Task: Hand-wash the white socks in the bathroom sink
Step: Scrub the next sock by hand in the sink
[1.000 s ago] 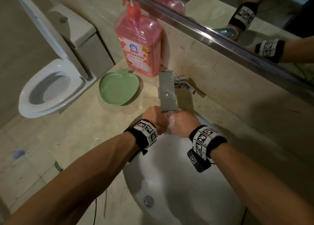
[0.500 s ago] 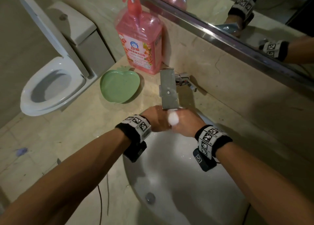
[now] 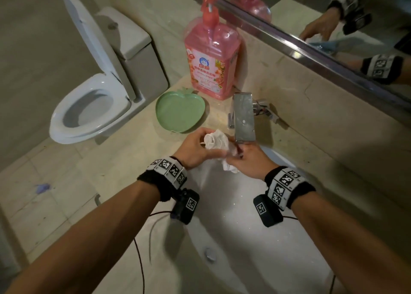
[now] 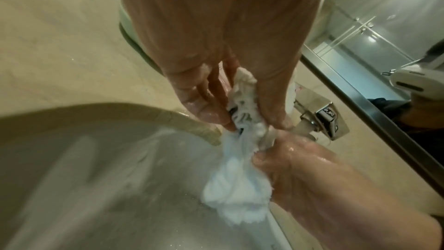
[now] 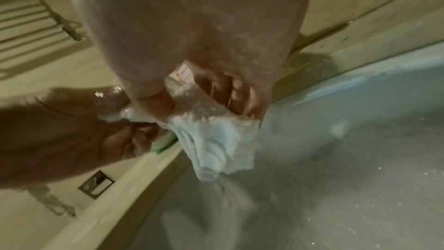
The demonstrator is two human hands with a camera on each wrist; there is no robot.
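We grasp a bunched, soapy white cloth sock (image 3: 216, 141) in both hands, left hand (image 3: 193, 149) and right hand (image 3: 249, 160), over the white ceramic sink (image 3: 233, 238), just below the square chrome tap (image 3: 243, 118).

The white sock (image 3: 216, 140) is wet, sudsy and bunched into a crumpled wad above the back of the sink (image 3: 244, 238), just under the spout. Its upper part bulges out in ruffled folds, and a lower tail (image 4: 236, 191) hangs down toward the basin, fluffy and frayed-looking at its end. In the right wrist view the hanging part (image 5: 216, 149) looks pale blue-white and twisted into ridges. The sink is a white oval bowl set into the beige surface, with a metal drain (image 3: 210, 254) at its bottom.
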